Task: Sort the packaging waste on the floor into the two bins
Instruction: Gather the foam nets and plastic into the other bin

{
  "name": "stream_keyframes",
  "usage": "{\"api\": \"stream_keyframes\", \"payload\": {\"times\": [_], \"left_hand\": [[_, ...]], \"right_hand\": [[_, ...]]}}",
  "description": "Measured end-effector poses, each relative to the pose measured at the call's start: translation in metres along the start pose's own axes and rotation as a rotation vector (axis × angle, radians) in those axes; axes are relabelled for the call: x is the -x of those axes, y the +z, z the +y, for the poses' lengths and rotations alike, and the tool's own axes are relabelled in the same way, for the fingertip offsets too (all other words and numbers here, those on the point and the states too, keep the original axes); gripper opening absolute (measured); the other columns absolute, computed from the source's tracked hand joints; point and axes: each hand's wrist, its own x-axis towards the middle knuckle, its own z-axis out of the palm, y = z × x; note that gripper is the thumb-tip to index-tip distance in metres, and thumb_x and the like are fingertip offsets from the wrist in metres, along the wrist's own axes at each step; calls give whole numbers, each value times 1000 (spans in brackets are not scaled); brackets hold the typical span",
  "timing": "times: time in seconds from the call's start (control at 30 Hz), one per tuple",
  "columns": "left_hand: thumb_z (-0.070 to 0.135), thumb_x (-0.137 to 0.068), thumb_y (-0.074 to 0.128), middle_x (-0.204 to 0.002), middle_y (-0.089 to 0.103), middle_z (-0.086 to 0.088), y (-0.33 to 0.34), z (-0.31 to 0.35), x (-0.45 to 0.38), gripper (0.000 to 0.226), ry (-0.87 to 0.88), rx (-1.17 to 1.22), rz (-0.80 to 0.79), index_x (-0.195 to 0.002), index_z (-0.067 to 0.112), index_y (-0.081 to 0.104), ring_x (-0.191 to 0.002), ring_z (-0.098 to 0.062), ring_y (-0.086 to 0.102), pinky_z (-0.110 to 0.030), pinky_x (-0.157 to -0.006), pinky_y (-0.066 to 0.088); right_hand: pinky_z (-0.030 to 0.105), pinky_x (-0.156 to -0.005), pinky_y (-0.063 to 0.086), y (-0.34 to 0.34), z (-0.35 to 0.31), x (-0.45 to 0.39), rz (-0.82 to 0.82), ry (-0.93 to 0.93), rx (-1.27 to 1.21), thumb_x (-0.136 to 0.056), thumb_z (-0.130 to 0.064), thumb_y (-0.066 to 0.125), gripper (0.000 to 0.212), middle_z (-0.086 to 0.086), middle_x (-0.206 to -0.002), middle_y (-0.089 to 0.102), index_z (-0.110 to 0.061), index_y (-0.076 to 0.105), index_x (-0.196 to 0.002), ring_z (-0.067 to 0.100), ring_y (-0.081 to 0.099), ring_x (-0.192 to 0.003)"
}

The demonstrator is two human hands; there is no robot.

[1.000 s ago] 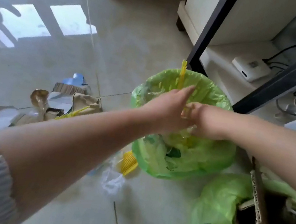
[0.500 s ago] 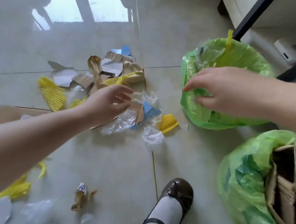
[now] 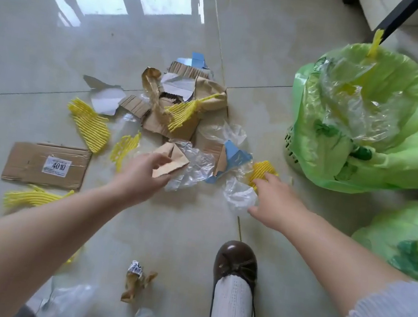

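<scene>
Both hands down at the near edge of the waste pile on the floor. Left hand [image 3: 142, 175] with fingers loosely spread, touching a folded brown paper scrap [image 3: 171, 162], not yet clenched round it. Right hand [image 3: 273, 201] flat and released, fingertips on a yellow foam net [image 3: 262, 171], thumb beside a clear plastic film [image 3: 239, 194]. Best to gather net and film together in one pinch, lift clear of the blue card [image 3: 234, 153], and carry to the far bin [image 3: 372, 121], already holding film. Paper likely suits the near bin [image 3: 408, 239]. Worth keeping cardboard out of the plastic grab.
</scene>
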Motion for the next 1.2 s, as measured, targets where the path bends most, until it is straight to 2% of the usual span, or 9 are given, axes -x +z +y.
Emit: {"api": "stream_keyframes", "payload": {"times": [0.17, 0.33, 0.43, 0.53, 0.67, 0.8, 0.97, 1.13, 1.2], "left_hand": [[26, -81, 65, -135, 51, -6, 10, -1, -19, 46, 47, -215, 28, -126, 18, 56, -123, -27, 48, -33, -101, 38], [25, -79, 67, -142, 41, -10, 25, -1, -36, 55, 272, -403, -75, -131, 19, 50, -130, -31, 40, -39, -103, 37], [22, -77, 68, -143, 42, -13, 32, 2, -46, 56, 375, -508, -116, -130, 18, 52, -132, -34, 39, -43, -104, 34], [15, -62, 77, -131, 55, -15, 42, 6, -55, 62, 576, -660, -205, -121, 17, 59, -124, -35, 50, -47, -95, 45], [13, -53, 77, -120, 62, -13, 49, 12, -71, 64, 748, -900, -205, -115, 19, 63, -111, -31, 61, -48, -91, 48], [7, -69, 60, -124, 54, -13, 47, 19, -84, 58, 662, -947, -138, -125, 19, 52, -100, -32, 62, -56, -103, 32], [-8, -55, 62, -83, 57, -12, 43, 19, -89, 43, 620, -891, -91, -94, 10, 59, -55, -30, 61, -55, -92, 44], [-2, -65, 65, -69, 58, 2, 39, 22, -81, 26, 588, -654, -54, -80, 19, 61, -69, -25, 64, -52, -103, 34], [3, -74, 63, -72, 62, 3, 33, 26, -78, 17, 580, -488, 28, -77, 20, 64, -71, -24, 65, -52, -105, 31]], "right_hand": [[44, -111, 31, 4, 7, -23, 56, 66, -54, -85, -42, 60, 72, 3, -159, 6, -14, 29, -143, 26, 12, -145], [45, -112, 27, 5, 3, -48, 81, 134, -144, -80, -53, 63, 91, 4, -159, -7, -19, 13, -148, 25, -1, -147], [46, -110, 28, 13, -1, -61, 71, 177, -163, -75, -58, 65, 101, 3, -159, -10, -23, 5, -150, 24, -1, -147], [49, -110, 28, 21, -5, -70, 43, 211, -184, -73, -58, 67, 107, 6, -158, -10, -25, 0, -150, 26, 0, -146], [45, -105, 33, 31, -9, -75, 123, 207, -124, -74, -52, 70, 93, 12, -151, 6, -33, 14, -146, 31, 12, -139], [38, -97, 40, 27, 0, -81, 252, 195, -165, -78, -43, 68, 68, 10, -133, 30, -32, 36, -137, 29, 32, -123], [30, -73, 35, 26, 11, -87, 234, 148, -181, -86, -14, 56, 29, 13, -119, 38, -11, 50, -114, 32, 45, -102], [31, -66, 34, 36, 17, -74, 337, 278, -534, -83, -10, 51, 14, 14, -106, 54, -13, 45, -96, 34, 53, -92], [33, -70, 37, 42, 16, -62, 387, 418, -756, -87, -13, 49, 22, 15, -102, 59, -11, 46, -109, 36, 56, -94]]}}
